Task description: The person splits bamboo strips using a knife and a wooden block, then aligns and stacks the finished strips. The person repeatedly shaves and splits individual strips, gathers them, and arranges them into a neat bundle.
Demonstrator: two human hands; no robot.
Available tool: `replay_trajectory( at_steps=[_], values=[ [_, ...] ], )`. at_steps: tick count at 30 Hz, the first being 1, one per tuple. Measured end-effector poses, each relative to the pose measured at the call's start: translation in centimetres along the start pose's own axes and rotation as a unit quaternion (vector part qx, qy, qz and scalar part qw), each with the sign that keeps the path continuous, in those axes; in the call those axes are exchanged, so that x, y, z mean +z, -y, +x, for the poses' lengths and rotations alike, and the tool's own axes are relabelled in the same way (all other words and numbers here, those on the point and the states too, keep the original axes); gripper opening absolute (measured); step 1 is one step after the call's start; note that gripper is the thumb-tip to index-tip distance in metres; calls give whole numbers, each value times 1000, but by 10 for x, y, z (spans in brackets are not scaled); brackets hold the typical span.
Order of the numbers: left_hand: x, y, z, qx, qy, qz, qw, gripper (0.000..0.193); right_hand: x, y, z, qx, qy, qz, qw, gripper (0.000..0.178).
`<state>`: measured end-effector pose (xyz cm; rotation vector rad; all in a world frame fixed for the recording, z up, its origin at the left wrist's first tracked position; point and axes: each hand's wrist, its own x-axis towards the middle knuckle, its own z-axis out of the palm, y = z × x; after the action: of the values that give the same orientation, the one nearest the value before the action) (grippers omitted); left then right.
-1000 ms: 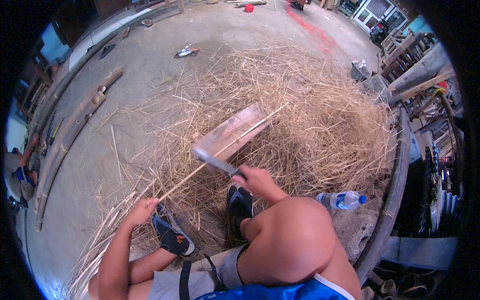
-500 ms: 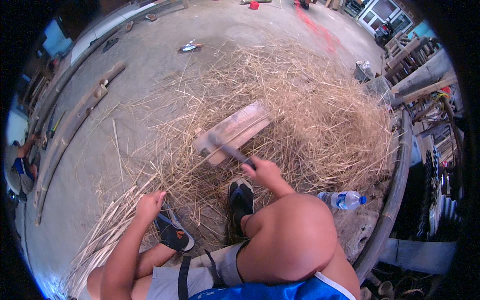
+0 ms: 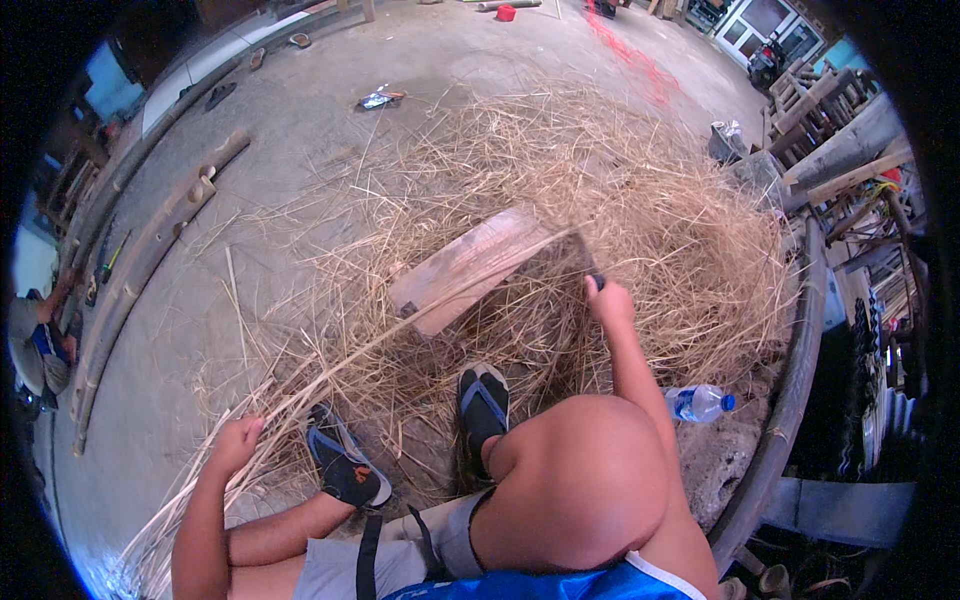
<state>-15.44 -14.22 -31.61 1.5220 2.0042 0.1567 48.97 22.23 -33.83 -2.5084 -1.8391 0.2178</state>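
Note:
My left hand [image 3: 237,443] is closed on the near end of a long thin bamboo strip [image 3: 375,345]. The strip slants up and right, over a wooden board [image 3: 450,258] that lies tilted among the shavings. In my right hand [image 3: 612,305] is the dark handle of a knife [image 3: 587,258]; its blade is partly blurred and points up and left, close to the strip's far end. Whether blade and strip touch, I cannot tell. More pale bamboo strips [image 3: 175,530] lie bundled beside and below my left hand.
A heap of straw-coloured shavings [image 3: 660,230] spreads around the board. A water bottle [image 3: 700,403] lies right of my knee, near a curved dark pole [image 3: 800,360]. Bamboo poles [image 3: 135,270] lie at left, where another person [image 3: 45,345] sits. Stacked wood [image 3: 815,105] stands far right.
My right hand and the knife have swung right, from over the board to beyond its right end. My left hand has drawn back, down and left, with the strip.

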Motion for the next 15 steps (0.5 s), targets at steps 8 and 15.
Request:
replay_trajectory(
  at_steps=[8,15],
  values=[
    [14,-14,25,-32,101,-93,990,40,69,19,-33,-131,88,53,986,60],
    [82,-161,95,55,-91,122,987,42,13,91,-149,-274,191,185,924,54]
  ],
)
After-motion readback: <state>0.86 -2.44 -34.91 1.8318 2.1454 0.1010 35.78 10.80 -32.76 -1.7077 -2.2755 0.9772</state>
